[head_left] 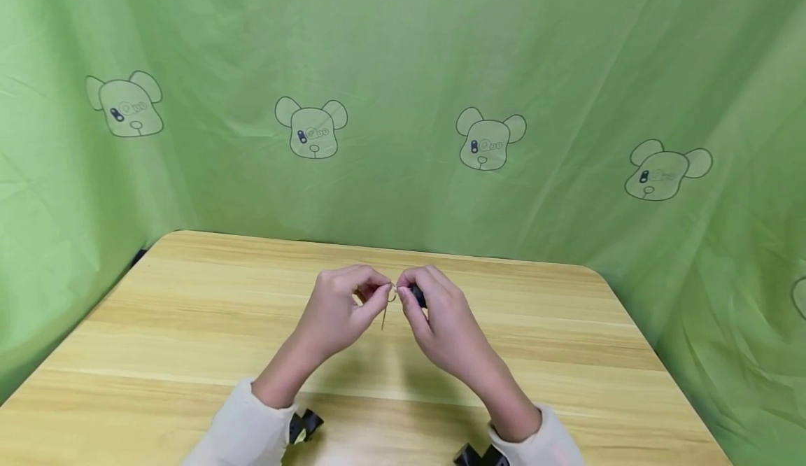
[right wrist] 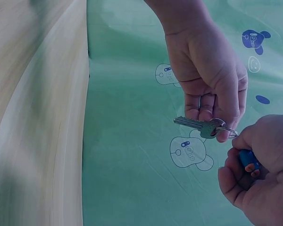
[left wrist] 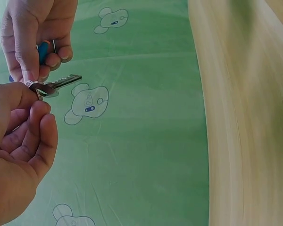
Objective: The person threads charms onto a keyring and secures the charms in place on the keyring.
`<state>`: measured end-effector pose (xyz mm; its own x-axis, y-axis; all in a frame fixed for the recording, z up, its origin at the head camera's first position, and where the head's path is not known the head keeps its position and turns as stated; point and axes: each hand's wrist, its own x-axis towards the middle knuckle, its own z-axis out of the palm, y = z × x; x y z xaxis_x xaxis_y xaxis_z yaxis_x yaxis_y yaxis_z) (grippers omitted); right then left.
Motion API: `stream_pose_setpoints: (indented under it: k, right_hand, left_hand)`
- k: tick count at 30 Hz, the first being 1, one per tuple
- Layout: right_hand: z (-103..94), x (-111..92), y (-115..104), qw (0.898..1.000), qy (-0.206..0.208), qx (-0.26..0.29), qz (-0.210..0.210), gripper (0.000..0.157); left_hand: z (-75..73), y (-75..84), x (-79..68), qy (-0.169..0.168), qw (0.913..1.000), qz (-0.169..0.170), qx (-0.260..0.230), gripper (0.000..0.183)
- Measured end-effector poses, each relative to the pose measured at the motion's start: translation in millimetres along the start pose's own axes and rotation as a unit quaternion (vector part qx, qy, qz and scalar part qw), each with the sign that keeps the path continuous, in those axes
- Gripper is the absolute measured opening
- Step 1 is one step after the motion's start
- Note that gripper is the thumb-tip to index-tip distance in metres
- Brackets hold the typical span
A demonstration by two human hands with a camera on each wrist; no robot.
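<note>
A metal key (right wrist: 195,125) hangs from a small metal key ring (right wrist: 229,130), both between the two hands above the table. My left hand (head_left: 345,305) pinches one side of the ring, near the key's head, between thumb and fingertips. From the other side, my right hand (head_left: 436,310) pinches the ring with thumb and index finger. A blue fob (right wrist: 248,159) with an orange end sits inside the curled fingers of the right hand, partly hidden; it looks dark in the head view. In the left wrist view the key (left wrist: 63,83) points away from the fingertips.
Below the hands lies a wooden table (head_left: 189,354) with rounded far corners. A green curtain (head_left: 403,193) with printed bear heads hangs behind it and along both sides. Black devices (head_left: 305,426) sit at the wrists by the light sleeves (head_left: 242,424).
</note>
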<state>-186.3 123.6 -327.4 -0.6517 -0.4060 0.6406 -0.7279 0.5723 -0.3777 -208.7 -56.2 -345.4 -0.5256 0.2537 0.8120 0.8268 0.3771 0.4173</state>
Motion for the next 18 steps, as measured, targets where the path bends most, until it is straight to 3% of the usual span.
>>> stream_pose_setpoints:
  k: [18]
  right_hand:
    - [1.9,0.3,-3.4,1.0,-0.002,-0.014,-0.014,0.006]
  left_hand:
    - [-3.0,2.2,0.6,0.016,0.9986,-0.051,-0.001,0.011]
